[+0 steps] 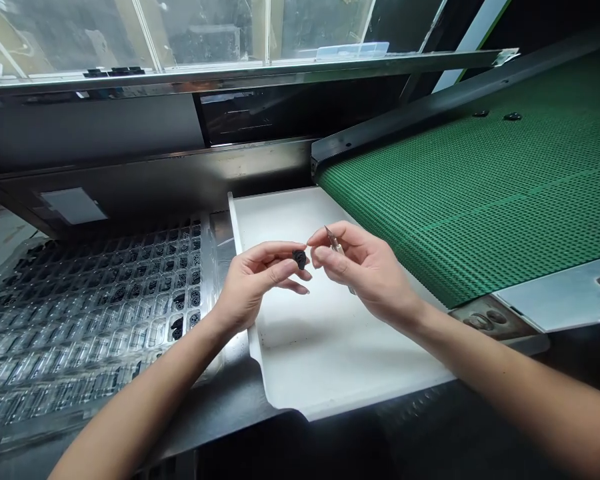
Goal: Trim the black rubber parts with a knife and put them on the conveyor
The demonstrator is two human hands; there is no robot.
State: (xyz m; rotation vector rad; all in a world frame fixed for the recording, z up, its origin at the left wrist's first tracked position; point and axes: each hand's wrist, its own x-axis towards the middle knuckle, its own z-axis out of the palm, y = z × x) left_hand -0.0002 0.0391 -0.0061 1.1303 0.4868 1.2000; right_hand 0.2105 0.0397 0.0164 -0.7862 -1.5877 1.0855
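Between the thumb and fingers of my left hand (253, 280) is a small black part (299, 259), rounded, with ridges on its face. My right hand (367, 267) is closed on a slim metal craft knife (335, 244), its pointed blade tilted up and to the left. The fingertips of both hands come close together beside the black part. Both hands are above a white tray (325, 373). Left of them lies a clear plastic blister tray (105, 333), with black parts in many of its pockets.
A green mesh conveyor belt (480, 193) runs off to the right, carrying two small black parts (513, 117). Behind stands a metal ledge (260, 163), with a framed clear panel (210, 33) above it. More black pieces (114, 72) lie on the panel's lower rail.
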